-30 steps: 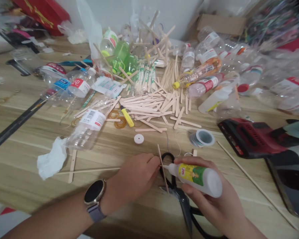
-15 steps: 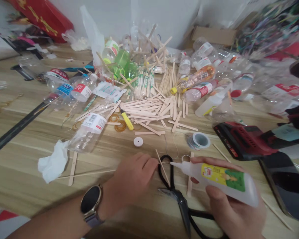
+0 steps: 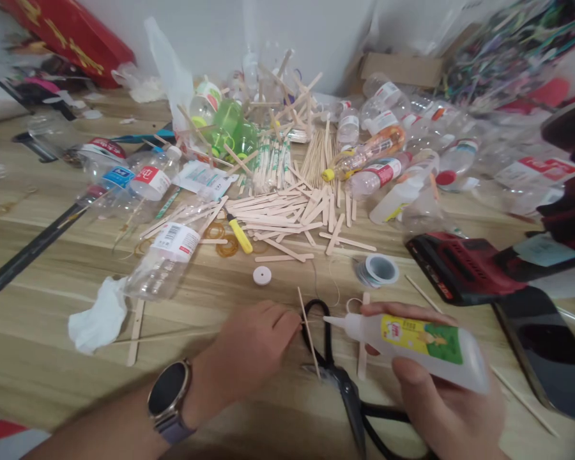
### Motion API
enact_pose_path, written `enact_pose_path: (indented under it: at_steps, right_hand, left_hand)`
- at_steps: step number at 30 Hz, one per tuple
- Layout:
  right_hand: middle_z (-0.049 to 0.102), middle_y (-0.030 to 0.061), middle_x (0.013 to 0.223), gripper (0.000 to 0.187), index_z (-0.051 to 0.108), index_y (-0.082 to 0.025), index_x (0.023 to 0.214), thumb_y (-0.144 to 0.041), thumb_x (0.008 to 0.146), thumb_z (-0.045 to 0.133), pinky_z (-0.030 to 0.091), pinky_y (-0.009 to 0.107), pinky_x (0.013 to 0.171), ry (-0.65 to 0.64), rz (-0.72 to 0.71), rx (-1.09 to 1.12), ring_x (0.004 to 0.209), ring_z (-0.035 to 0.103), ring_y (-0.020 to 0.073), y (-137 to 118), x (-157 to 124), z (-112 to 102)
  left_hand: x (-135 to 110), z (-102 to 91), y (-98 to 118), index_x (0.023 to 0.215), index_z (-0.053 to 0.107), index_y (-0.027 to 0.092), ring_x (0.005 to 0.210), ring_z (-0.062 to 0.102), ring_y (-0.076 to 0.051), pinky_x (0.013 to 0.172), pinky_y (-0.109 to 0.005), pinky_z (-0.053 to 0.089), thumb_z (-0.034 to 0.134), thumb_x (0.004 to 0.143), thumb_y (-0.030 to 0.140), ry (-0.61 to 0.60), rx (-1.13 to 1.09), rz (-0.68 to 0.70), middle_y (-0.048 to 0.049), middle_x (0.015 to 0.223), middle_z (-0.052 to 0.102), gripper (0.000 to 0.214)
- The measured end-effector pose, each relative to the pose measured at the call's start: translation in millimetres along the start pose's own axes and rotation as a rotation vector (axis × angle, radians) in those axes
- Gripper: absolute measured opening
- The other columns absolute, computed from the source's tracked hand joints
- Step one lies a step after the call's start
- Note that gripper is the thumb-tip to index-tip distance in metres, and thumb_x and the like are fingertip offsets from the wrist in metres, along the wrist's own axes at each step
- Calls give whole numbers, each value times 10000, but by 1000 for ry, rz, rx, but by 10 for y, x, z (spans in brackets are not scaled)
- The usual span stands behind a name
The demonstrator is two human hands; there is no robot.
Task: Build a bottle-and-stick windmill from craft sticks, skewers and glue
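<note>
L hand grip: L hand (image 3: 253, 345) is pinched at fingertips, almost no gap; it seems to have hold of the thin pale wooden skewer (image 3: 172, 336), whose long end comes out on the wrist side.
R hand grip: R hand (image 3: 441, 383) is wrapped around the translucent white plastic glue bottle w/ yellow-green label (image 3: 412, 338), fingers and thumb apart by its thickness.
Crosswise stick: the narrow pale wooden stick (image 3: 309, 332) stands across the skewer line, just beyond L fingertips, btwn them and the nozzle; whether fingers touch it, I can't tell.
Nozzle: points from R grip toward L fingertips, its tip near the stick, apart.
Gluing well: IMO best to hold the crossing steady & square, bring tip close, squeeze softly, a small drop only, fingers away from glue.
Watch out: black-handled metal scissors (image 3: 349, 390) lie below, btwn both grips; a drip could fall there.
</note>
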State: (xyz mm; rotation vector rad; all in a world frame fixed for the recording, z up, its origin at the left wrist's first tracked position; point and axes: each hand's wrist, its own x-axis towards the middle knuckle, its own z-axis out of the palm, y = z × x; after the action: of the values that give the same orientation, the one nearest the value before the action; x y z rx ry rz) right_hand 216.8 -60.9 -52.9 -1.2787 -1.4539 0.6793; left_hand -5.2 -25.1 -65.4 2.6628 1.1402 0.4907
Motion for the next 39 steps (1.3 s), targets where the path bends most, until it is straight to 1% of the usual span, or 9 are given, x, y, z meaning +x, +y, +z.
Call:
enact_pose_path:
  at_steps: [2, 5, 9, 14, 18, 21, 27, 31, 39]
  right_hand:
    - [761, 68, 1010, 315, 609, -266, 1118, -456, 873, 665, 630, 339, 746, -48, -39, -21, 914, 740, 250, 25, 16, -18]
    - [764, 76, 1009, 312, 596, -257, 1123, -431, 873, 668, 632, 330, 747, -109, -78, -74, 909, 746, 253, 53, 46, -45]
    - [765, 68, 956, 279, 620, -259, 1077, -436, 865, 664, 624, 283, 655, -166, -103, -187, 809, 754, 234, 40, 84, -41]
    - [772, 49, 888, 240, 635, -255, 1016, -413, 840, 680, 611, 266, 613, -168, -147, -225, 758, 754, 225, -24, 125, 30]
    - [775, 33, 900, 238, 619, -264, 1028, -405, 844, 676, 601, 252, 590, -179, -132, -220, 739, 751, 209, -28, 129, 60]
    - [775, 22, 928, 248, 612, -279, 1055, -406, 851, 674, 603, 249, 609, -203, -127, -206, 772, 752, 205, -13, 121, 60]
    - [773, 40, 937, 252, 604, -267, 1056, -416, 860, 660, 612, 260, 626, -216, -139, -217, 783, 756, 214, -16, 130, 70]
    - [773, 36, 933, 254, 590, -274, 1064, -420, 866, 654, 618, 266, 627, -210, -170, -228, 800, 758, 222, -22, 129, 73]
    - [767, 21, 955, 265, 569, -279, 1099, -444, 897, 617, 610, 225, 646, -241, -183, -252, 793, 754, 184, 14, 112, 70]
  left_hand:
    - [-7, 46, 5, 918, 626, 157, 721, 641, -228, 625, -338, 505, 428, 958, 96, -73, -15, -23, -57, 818, 693, 211]
    - [-9, 69, 1, 940, 626, 158, 758, 643, -239, 655, -354, 519, 456, 940, 82, -153, -26, -60, -67, 865, 696, 187]
    - [13, 65, -11, 973, 616, 162, 772, 634, -236, 669, -354, 517, 456, 937, 80, -208, -26, -68, -68, 884, 685, 184]
    - [32, 61, -8, 937, 601, 178, 768, 618, -219, 661, -329, 494, 435, 949, 82, -279, -22, -96, -46, 867, 660, 192]
    - [31, 55, -3, 929, 593, 181, 758, 609, -214, 646, -322, 476, 455, 956, 107, -293, -16, -101, -41, 856, 648, 159]
    - [29, 59, -11, 916, 587, 188, 744, 602, -212, 632, -319, 463, 465, 952, 106, -290, -13, -97, -33, 844, 641, 151]
    - [23, 80, -34, 897, 579, 193, 737, 586, -198, 627, -302, 441, 443, 966, 126, -261, -21, -87, -27, 822, 625, 166]
    - [29, 86, -26, 897, 584, 181, 751, 588, -202, 647, -314, 455, 429, 976, 134, -273, -46, -107, -34, 837, 628, 181]
    - [34, 75, -7, 915, 589, 180, 773, 598, -213, 659, -322, 462, 442, 961, 110, -280, -54, -113, -36, 857, 639, 170]
